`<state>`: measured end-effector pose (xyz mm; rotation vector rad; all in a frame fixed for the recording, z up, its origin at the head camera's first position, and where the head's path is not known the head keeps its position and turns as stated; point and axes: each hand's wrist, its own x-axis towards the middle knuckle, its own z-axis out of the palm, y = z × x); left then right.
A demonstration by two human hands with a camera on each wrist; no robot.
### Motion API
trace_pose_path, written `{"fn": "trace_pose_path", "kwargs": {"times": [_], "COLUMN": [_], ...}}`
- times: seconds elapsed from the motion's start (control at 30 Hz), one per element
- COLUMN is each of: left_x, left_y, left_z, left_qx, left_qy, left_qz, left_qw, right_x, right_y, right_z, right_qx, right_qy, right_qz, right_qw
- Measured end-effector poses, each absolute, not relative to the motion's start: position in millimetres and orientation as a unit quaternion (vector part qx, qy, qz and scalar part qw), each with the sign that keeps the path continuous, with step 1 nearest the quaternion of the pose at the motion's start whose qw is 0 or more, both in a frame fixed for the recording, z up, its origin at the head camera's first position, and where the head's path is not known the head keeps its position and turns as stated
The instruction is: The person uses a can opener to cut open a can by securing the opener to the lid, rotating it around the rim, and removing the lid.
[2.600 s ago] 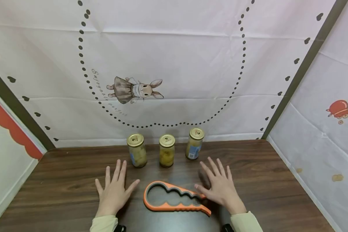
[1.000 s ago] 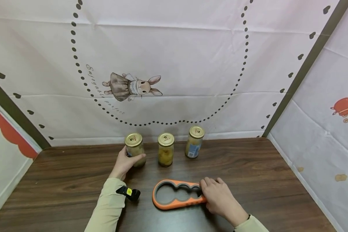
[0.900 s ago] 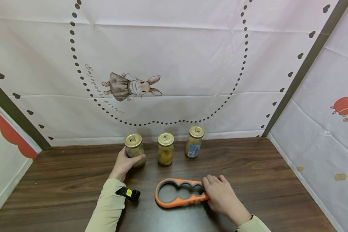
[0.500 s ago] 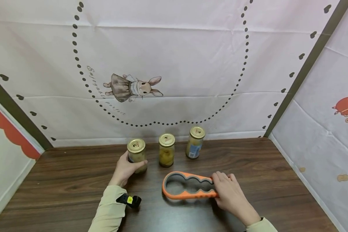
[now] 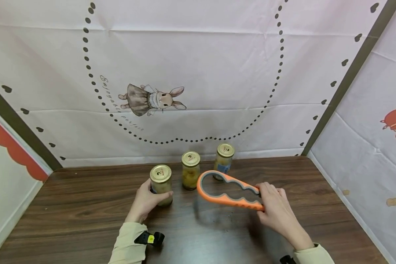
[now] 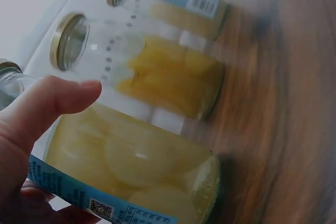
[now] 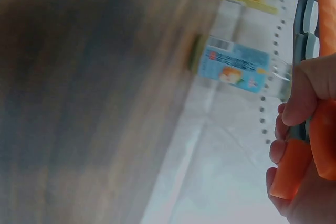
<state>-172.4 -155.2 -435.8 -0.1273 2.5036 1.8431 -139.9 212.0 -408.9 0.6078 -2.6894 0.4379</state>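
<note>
My left hand (image 5: 146, 200) grips the left glass jar (image 5: 161, 185), its thumb across the front. That jar has a gold lid; pale round fruit and a blue label show in the left wrist view (image 6: 136, 156). My right hand (image 5: 277, 209) holds an orange jar opener (image 5: 229, 200) with a grey wavy inner edge by its handle ends. The opener is raised above the table, its loop pointing left. Behind the loop stand a middle jar (image 5: 190, 172) of yellow fruit and a right jar (image 5: 223, 159) with a blue label, which the opener partly covers.
The dark wooden table (image 5: 85, 205) ends at a white cloth backdrop (image 5: 217, 73) printed with a rabbit (image 5: 151, 101). A second white sheet (image 5: 376, 154) stands along the right side. The middle and right jars stand near the table's back edge.
Both hands were spread flat on the table at first. The left has since gripped the left jar and brought it nearer and rightward. The right took the opener and lifted it.
</note>
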Motion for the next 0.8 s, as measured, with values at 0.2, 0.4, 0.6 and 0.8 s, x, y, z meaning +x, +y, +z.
{"fn": "trace_pose_path", "kwargs": {"times": [0.2, 0.4, 0.6, 0.8], "left_x": [-161, -152, -146, -143], "left_y": [-144, -130, -115, -99], "left_z": [-434, -437, -433, -427], "left_qx": [-0.047, -0.053, -0.034, -0.010], "left_qy": [0.801, 0.797, 0.787, 0.783], "left_qz": [0.597, 0.602, 0.615, 0.621], "left_qw": [0.015, 0.008, 0.021, 0.023], "right_x": [-144, -150, -158, -161], "right_y": [211, 199, 180, 164], "right_z": [-391, -377, -360, -347], "right_qx": [0.217, 0.230, 0.257, 0.288], "right_qy": [-0.944, -0.936, -0.927, -0.920], "right_qz": [0.164, 0.179, 0.181, 0.177], "right_qw": [0.188, 0.200, 0.204, 0.198]}}
